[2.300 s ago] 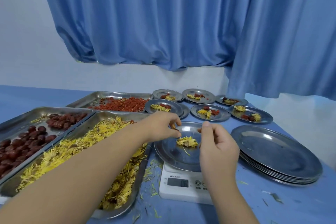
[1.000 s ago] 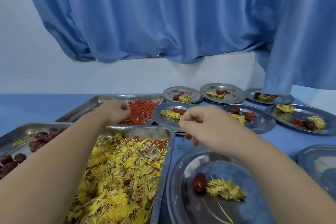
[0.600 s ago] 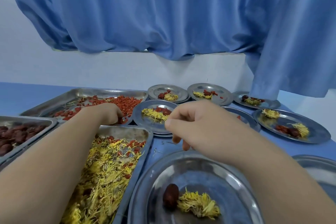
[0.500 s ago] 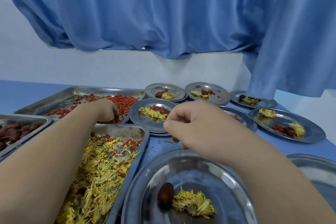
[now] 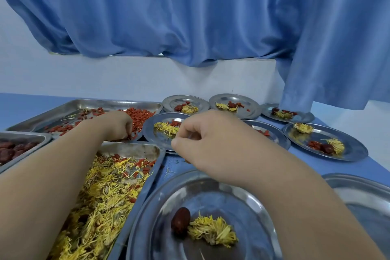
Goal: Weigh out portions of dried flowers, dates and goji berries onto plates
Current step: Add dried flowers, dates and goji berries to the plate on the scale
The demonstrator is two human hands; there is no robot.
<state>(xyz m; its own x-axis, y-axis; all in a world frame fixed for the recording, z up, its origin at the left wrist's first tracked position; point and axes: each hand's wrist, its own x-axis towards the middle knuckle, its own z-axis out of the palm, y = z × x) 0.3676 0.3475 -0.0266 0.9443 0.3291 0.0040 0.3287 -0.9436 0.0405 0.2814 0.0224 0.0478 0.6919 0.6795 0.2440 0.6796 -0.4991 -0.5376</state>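
A steel plate [image 5: 152, 207] lies nearest me with one dark date [image 5: 180, 220] and a clump of yellow dried flower [image 5: 213, 231] on it. My right hand [image 5: 209, 145] hovers over the plate's far edge, fingers curled into a pinch; a reddish bit shows under them. My left hand [image 5: 118, 125] reaches into the goji berry tray [image 5: 84, 104], its fingertips curled into the red berries [image 5: 143, 114]. The flower tray [image 5: 130, 151] lies under my left forearm. The date tray [image 5: 21, 140] is at the left edge.
Several filled plates [image 5: 350, 150] stand in rows at the back, up to the wall and blue curtain [image 5: 190, 17]. Empty plates [image 5: 363, 196] sit at the right. Loose petals dot the blue table [image 5: 375, 167].
My left hand has gone from the near plate to the goji tray and dug into the berries. A date now lies on the plate. My right hand has drawn back a little.
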